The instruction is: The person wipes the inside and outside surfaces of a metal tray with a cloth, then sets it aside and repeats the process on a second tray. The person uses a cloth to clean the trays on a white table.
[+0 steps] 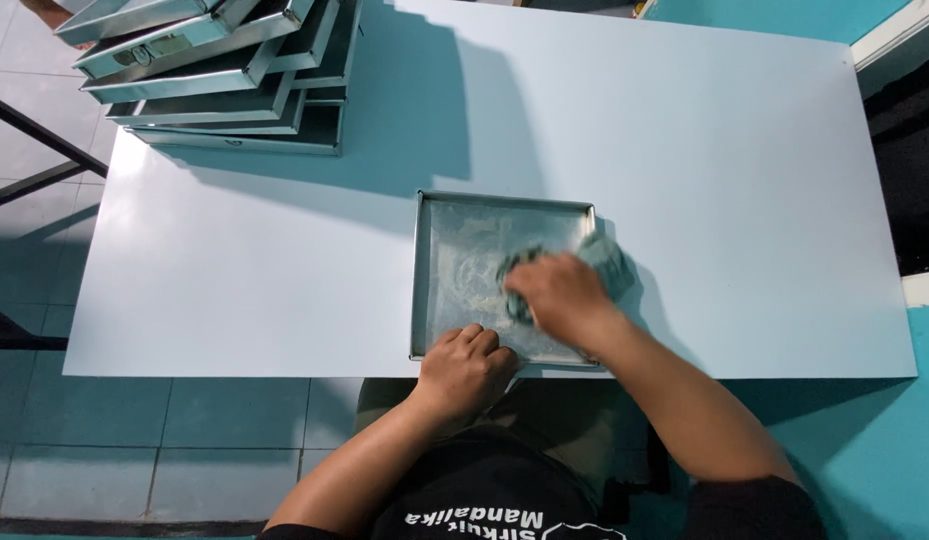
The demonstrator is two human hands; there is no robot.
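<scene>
A square metal baking tray (pixel 421 270) lies flat on the white table, near its front edge. My right hand (pixel 562 297) presses a crumpled grey-green cloth (pixel 609 258) onto the right part of the tray's floor. Pale smears streak the tray's inside. My left hand (pixel 466 370) rests curled on the tray's near rim and holds it down.
A tilted stack of several similar metal trays (pixel 225 80) stands at the table's (pixel 685 150) far left corner. Grey and teal floor tiles (pixel 175 420) surround the table. A dark frame (pixel 35 150) stands at the left.
</scene>
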